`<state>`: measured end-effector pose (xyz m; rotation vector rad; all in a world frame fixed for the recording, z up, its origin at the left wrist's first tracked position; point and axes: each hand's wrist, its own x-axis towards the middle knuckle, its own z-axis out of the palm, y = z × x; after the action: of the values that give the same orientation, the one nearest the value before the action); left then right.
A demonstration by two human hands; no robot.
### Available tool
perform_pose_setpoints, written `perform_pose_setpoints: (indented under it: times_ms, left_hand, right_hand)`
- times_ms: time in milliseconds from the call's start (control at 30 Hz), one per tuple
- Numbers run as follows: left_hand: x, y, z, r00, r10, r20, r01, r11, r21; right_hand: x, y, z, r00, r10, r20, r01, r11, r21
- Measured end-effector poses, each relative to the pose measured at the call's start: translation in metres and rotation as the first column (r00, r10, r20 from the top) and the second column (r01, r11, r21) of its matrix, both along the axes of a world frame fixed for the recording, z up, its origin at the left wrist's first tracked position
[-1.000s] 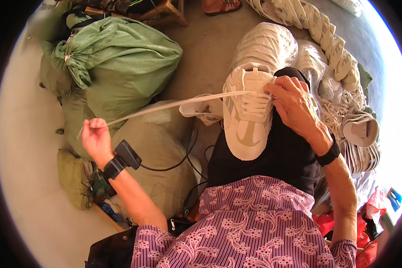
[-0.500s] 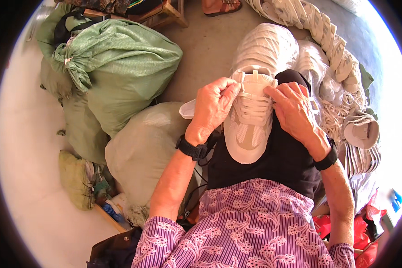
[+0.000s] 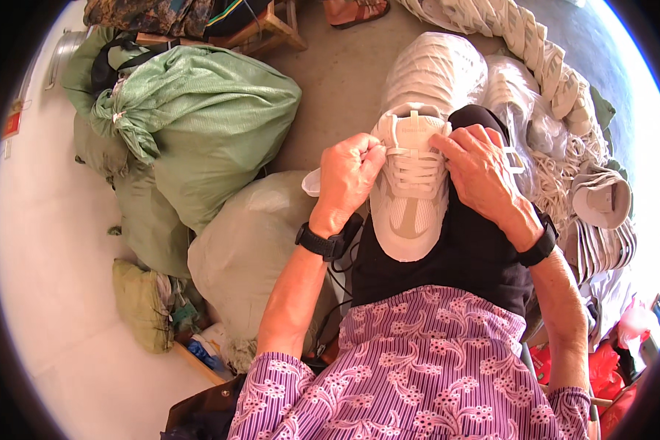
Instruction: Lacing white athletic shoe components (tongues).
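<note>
A cream and beige sneaker (image 3: 407, 213) rests on my lap, toe toward me, with flat pale laces (image 3: 412, 170) crossing below its tongue (image 3: 416, 136). My left hand (image 3: 350, 180) is closed in a pinch on a shoelace at the left edge of the lacing. On the opposite side, my right hand (image 3: 484, 170) has its fingers bent together at the top eyelets, gripping the lace there; the fingertips are partly hidden. A white lace loop (image 3: 515, 160) sticks out beyond the right knuckles. Another pale flat piece (image 3: 311, 182) shows behind my left wrist.
Beyond the sneaker lies a plastic-wrapped stack of shoe parts (image 3: 434, 73). Long rows of pale uppers (image 3: 535, 55) curve along the right, near a heap of loose laces (image 3: 554, 176). Green sacks (image 3: 213, 110) and a pale sack (image 3: 249, 242) fill the left. A sandaled foot (image 3: 356, 11) is ahead.
My left hand has drawn slightly down and outward with the lace, which now lies closer to the shoe's edge. My right hand stays at the eyelets. The whole view has shifted slightly.
</note>
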<state>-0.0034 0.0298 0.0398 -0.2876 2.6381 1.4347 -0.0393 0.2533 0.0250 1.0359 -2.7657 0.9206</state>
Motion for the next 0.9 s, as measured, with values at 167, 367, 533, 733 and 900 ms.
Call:
perform_pose_setpoints:
  times_ms: [167,367,533,733,900]
  left_hand:
    - [-0.007,0.012,-0.006,0.931,-0.242,-0.275,0.090,0.879,-0.468]
    - [0.005,0.002,-0.009,0.997,0.009,-0.080,-0.011,1.000,-0.020]
    - [0.013,0.006,-0.024,0.994,0.102,-0.032,-0.096,0.984,0.153]
    - [0.012,0.000,-0.028,0.996,0.061,0.066,-0.075,0.966,0.247]
    - [0.009,0.004,-0.012,0.993,0.090,0.073,-0.108,0.944,0.312]
  right_hand:
    - [0.000,-0.001,0.002,1.000,0.001,0.014,-0.001,1.000,0.007]
    - [-0.027,-0.004,0.009,0.995,0.056,0.081,-0.051,0.996,-0.067]
    - [-0.042,-0.048,-0.009,0.967,0.213,0.143,-0.196,0.973,-0.123]
    - [-0.040,-0.060,-0.012,0.950,0.234,0.206,-0.195,0.961,-0.194]
    - [-0.038,-0.057,-0.007,0.977,0.147,0.155,-0.146,0.989,-0.019]
